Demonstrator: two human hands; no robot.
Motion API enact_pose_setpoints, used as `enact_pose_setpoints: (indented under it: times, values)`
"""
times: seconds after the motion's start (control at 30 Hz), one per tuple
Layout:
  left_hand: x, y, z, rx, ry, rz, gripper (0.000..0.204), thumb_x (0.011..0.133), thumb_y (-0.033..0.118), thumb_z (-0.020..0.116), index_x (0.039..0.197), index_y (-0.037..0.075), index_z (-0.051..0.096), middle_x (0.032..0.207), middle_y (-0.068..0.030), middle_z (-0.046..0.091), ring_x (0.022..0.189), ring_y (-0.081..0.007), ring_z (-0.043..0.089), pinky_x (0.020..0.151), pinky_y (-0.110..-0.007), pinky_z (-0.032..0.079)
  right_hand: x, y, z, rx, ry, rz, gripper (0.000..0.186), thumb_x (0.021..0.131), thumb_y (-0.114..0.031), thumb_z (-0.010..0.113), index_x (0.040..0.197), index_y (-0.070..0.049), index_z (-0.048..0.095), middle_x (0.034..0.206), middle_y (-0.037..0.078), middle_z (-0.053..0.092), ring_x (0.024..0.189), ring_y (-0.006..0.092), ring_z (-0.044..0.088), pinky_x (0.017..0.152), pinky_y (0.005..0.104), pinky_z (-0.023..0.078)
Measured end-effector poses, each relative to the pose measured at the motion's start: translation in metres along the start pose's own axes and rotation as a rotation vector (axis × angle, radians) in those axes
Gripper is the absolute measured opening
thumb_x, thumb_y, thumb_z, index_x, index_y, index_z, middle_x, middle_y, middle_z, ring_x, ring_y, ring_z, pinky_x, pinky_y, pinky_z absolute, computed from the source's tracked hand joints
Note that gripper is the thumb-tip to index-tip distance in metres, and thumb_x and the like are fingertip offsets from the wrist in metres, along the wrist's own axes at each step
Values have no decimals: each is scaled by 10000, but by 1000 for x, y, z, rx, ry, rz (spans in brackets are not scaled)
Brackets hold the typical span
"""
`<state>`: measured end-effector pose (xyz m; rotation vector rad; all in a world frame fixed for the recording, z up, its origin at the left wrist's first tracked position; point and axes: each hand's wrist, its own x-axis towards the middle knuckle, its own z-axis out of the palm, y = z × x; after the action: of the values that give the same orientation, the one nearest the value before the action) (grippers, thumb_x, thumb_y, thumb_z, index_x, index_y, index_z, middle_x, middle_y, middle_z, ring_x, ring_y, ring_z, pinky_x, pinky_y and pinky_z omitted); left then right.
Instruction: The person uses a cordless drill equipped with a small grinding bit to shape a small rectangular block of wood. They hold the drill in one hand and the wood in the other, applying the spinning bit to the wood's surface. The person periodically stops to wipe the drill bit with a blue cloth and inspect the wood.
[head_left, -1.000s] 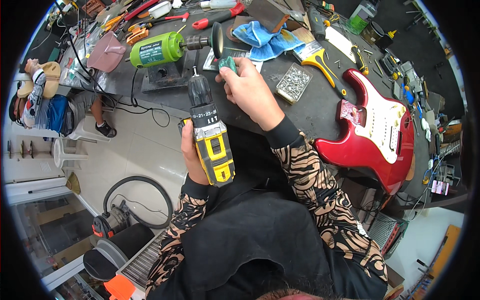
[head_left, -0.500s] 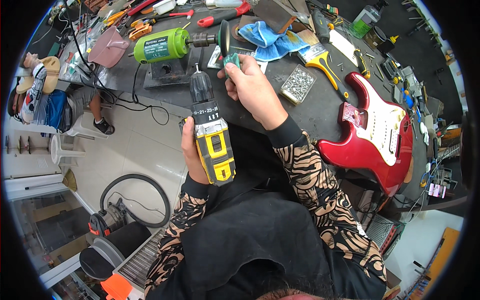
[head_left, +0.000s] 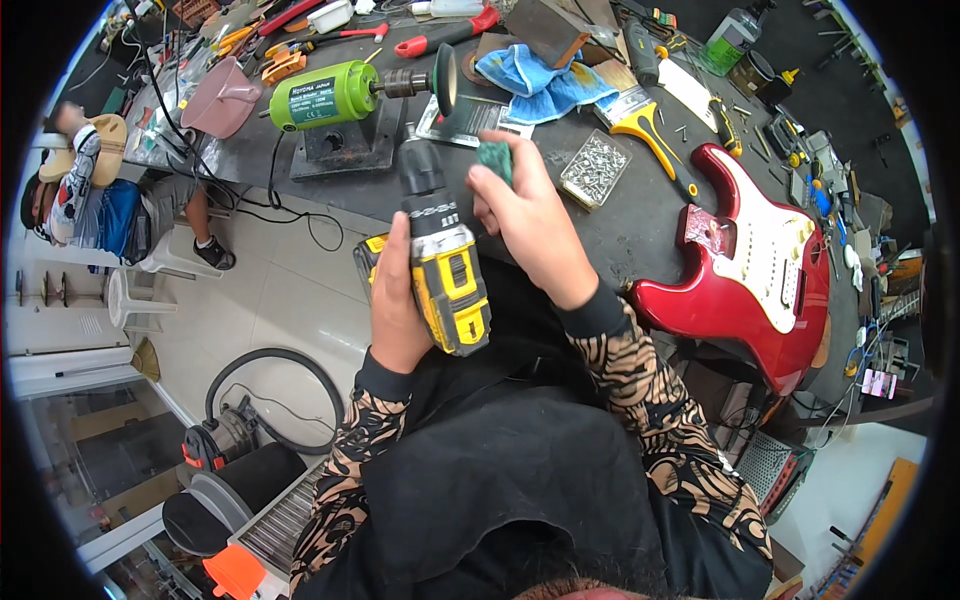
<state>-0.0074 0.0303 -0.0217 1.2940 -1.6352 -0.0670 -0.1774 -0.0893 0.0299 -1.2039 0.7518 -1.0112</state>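
Left grip point(head_left: 398, 297) clasps a yellow-black cordless drill point(head_left: 452, 285), probably heavy and rigid, best held around its body, chuck point(head_left: 420, 168) toward the table point(head_left: 608, 236); beside it, the right grip point(head_left: 530, 212) pinches a green lump point(head_left: 495, 160), likely light, best taken by its sides.

passage — bench point(head_left: 615, 236) nearside of screw box point(head_left: 596, 170) | blocks — grinder point(head_left: 325, 97) left, guitar point(head_left: 722, 302) right

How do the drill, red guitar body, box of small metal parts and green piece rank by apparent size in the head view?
Red guitar body
Drill (nearness to the camera may enlarge it)
Box of small metal parts
Green piece
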Motion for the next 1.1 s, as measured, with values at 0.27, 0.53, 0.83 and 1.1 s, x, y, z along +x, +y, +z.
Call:
enact_pose_setpoints:
  times: [0.27, 0.53, 0.83, 1.1]
  values:
    - [29, 17, 0, 288, -136, 91, 914, 841, -96, 731, 1690, 137, 484, 1079, -141, 666, 987, -377, 678, 816, -486, 555, -54, -10, -6, 0, 40, -52, 644, 1080, -115, 741, 1600, -42, 368, 1246, 84, 575, 1117, 126, 633, 967, 314, 589]
    - [38, 28, 11, 331, -168, -9, 896, 870, -77, 699, 1709, 139, 471, 975, -118, 618, 904, -344, 651, 754, -470, 533, -51, 0, -6, 18, 90, -96, 664, 1074, -62, 730, 1621, -62, 353, 1267, 78, 545, 1165, 127, 579, 1016, 299, 543]
    - [37, 26, 13, 353, -167, 29, 913, 857, -84, 705, 1712, 136, 471, 967, -127, 614, 894, -349, 645, 751, -471, 531, -53, -3, -7, -12, 85, -99, 663, 1069, -30, 706, 1625, -49, 345, 1317, 91, 534, 1198, 135, 587, 1012, 316, 569]
    - [37, 23, 15, 355, -175, 34, 911, 857, -74, 719, 1708, 149, 483, 965, -121, 616, 886, -345, 646, 743, -467, 535, -53, -2, -7, -19, 86, -121, 659, 1066, -19, 691, 1622, -29, 337, 1343, 113, 531, 1194, 155, 614, 1016, 336, 589]
